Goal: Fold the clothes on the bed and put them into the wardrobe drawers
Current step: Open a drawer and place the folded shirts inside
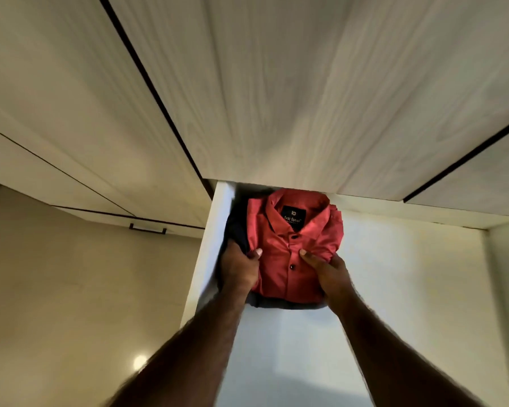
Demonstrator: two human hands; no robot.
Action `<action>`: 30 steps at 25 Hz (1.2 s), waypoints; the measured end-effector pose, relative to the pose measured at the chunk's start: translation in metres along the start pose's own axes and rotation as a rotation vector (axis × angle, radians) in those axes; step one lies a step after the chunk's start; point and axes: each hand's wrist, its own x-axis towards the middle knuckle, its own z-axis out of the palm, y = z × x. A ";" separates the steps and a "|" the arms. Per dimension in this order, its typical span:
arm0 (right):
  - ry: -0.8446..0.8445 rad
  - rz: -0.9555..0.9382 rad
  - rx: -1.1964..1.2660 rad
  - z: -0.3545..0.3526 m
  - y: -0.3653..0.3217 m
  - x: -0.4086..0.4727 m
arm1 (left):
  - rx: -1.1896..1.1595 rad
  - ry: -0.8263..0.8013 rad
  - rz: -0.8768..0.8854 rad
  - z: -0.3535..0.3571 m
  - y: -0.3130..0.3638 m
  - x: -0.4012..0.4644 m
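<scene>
Red shirt (291,254), folded with collar and buttoned front up, sits at the far left of the open drawer (409,274), its collar end just under the wardrobe front (276,98). I have my left hand (240,268) gripping the shirt's left edge, thumb on top and fingers tucked beneath, and my right hand (326,271) gripping the right edge the same way. Under the shirt lies a dark garment (237,227), showing along the shirt's left side and near edge; I think it is already folded and stowed, though blur and shadow keep me from telling what it is.

So I judge the folding of this shirt done and its placing nearly done: it looks to be resting on the dark piece, and what is left here is to let go and draw both hands out. To the right of the shirt, the drawer's white floor is bare. I cannot see the bed from here, so how many clothes are left to fold I cannot say.
</scene>
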 end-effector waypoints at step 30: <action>-0.235 0.420 0.778 0.003 -0.018 -0.052 | 0.278 -0.090 1.167 0.005 0.035 -0.065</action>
